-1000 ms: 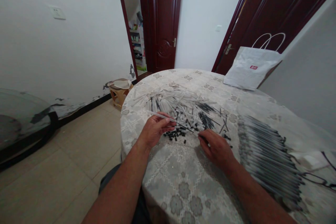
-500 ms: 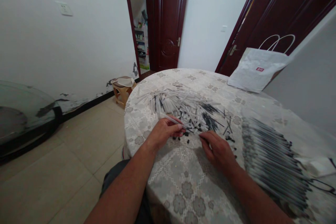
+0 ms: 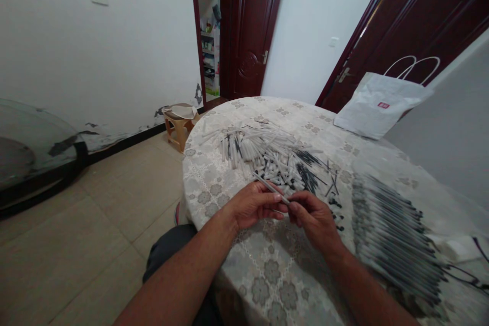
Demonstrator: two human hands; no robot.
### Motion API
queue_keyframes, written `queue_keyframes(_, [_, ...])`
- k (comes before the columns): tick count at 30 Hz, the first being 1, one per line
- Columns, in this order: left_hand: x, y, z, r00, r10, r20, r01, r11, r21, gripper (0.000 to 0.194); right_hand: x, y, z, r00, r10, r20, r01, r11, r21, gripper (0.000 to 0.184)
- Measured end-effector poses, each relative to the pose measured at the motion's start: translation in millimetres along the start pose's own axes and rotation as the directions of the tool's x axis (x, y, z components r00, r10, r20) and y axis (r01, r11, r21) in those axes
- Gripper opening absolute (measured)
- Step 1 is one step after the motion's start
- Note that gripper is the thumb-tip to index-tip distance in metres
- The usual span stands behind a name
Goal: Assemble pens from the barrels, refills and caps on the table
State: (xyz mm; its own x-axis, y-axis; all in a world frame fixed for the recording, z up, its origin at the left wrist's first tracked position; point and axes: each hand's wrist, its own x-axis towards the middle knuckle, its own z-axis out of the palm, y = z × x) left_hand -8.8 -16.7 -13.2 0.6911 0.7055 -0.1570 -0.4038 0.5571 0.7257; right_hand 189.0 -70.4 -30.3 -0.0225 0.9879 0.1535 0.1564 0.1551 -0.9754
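Note:
Between my two hands is a slim pen barrel, greyish and slanting from upper left down to lower right. My left hand pinches it near the middle with thumb and fingers. At its lower right end, the thumb and fingers of my right hand close on it; that tip is hidden. Just beyond my hands lies a loose heap of whitish pen barrels and short white pieces. Thin black refills lie to the right of the heap, and small black pieces are scattered beside my right hand.
Many assembled-looking pens lie in a row at the right of the round, cloth-covered table. A pair of glasses rests beyond them. A white paper bag stands at the back right. A stool is by the wall.
My hands have come together, and the right now grips the barrel's lower end. The dark thin piece that stuck out between my hands no longer shows, and the barrel looks darker.

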Motion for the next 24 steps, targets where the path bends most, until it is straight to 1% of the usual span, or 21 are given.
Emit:
queue_keyframes(3, [-1,3,1.2,1.0,0.006,-0.004,-0.006,0.998,-0.056,0.022,1,1,0,0.999,0.016,-0.029,-0.015,0.998,0.056,0.026])
queue_keyframes(4, [-2,7,0.4,1.0,0.016,-0.007,-0.017,0.997,-0.069,0.021,2,1,-1,0.999,0.013,-0.05,-0.011,0.999,0.048,0.026])
queue_keyframes(5, [-3,11,-1.1,0.998,0.048,-0.028,-0.05,0.995,-0.086,0.019,3,1,-1,0.997,0.002,-0.078,-0.001,1.0,0.008,0.026])
queue_keyframes(6, [-5,15,-3.2,0.995,0.081,-0.055,-0.086,0.991,-0.102,0.018,4,0,-2,0.994,-0.023,-0.108,0.016,0.997,-0.071,0.026])
queue_keyframes(7, [-6,20,-5.7,0.991,0.106,-0.084,-0.116,0.986,-0.119,0.017,6,0,-3,0.99,-0.063,-0.128,0.038,0.982,-0.186,0.024])
queue_keyframes(8, [-7,25,-8.3,0.985,0.125,-0.117,-0.14,0.981,-0.132,0.016,7,-1,-4,0.986,-0.114,-0.123,0.069,0.945,-0.32,0.022])
queue_keyframes(9, [-8,29,-10.6,0.977,0.148,-0.156,-0.17,0.976,-0.138,0.016,9,0,-4,0.982,-0.166,-0.091,0.108,0.886,-0.451,0.019])
queue_keyframes(10, [-9,33,-12.6,0.966,0.167,-0.195,-0.197,0.97,-0.145,0.016,10,0,-3,0.977,-0.209,-0.034,0.155,0.816,-0.556,0.018])
queue_keyframes(12, [-9,36,-15.2,0.946,0.197,-0.258,-0.242,0.957,-0.157,0.015,11,3,2,0.965,-0.241,0.1,0.242,0.685,-0.687,0.02])
queue_keyframes(13, [-9,37,-15.7,0.938,0.206,-0.277,-0.257,0.952,-0.163,0.013,11,5,5,0.962,-0.227,0.152,0.264,0.628,-0.732,0.021])
queue_keyframes(15, [-7,36,-16.2,0.931,0.214,-0.297,-0.272,0.947,-0.171,0.012,12,8,13,0.964,-0.169,0.206,0.265,0.523,-0.81,0.022])
queue_keyframes(17, [-5,33,-16.5,0.928,0.216,-0.304,-0.274,0.948,-0.16,0.012,13,11,20,0.968,-0.112,0.226,0.252,0.429,-0.868,0.02])
queue_keyframes(19, [-3,29,-17.0,0.926,0.217,-0.308,-0.269,0.954,-0.134,0.015,15,12,23,0.97,-0.089,0.227,0.244,0.375,-0.894,0.02])
queue_keyframes(20, [-2,27,-17.2,0.926,0.217,-0.309,-0.264,0.957,-0.119,0.017,15,13,23,0.971,-0.093,0.221,0.24,0.373,-0.896,0.02])
queue_keyframes(21, [0,25,-17.2,0.927,0.214,-0.308,-0.257,0.961,-0.105,0.018,16,13,23,0.972,-0.107,0.209,0.235,0.39,-0.89,0.02])
queue_keyframes(22, [1,23,-16.9,0.928,0.209,-0.308,-0.248,0.964,-0.092,0.02,16,13,21,0.973,-0.129,0.191,0.228,0.432,-0.872,0.019])
queue_keyframes(23, [2,21,-16.5,0.929,0.205,-0.308,-0.24,0.967,-0.082,0.021,16,12,20,0.975,-0.153,0.162,0.218,0.499,-0.839,0.019])
queue_keyframes(24, [3,19,-15.8,0.93,0.199,-0.31,-0.231,0.97,-0.071,0.022,16,11,18,0.979,-0.169,0.118,0.196,0.587,-0.786,0.018])
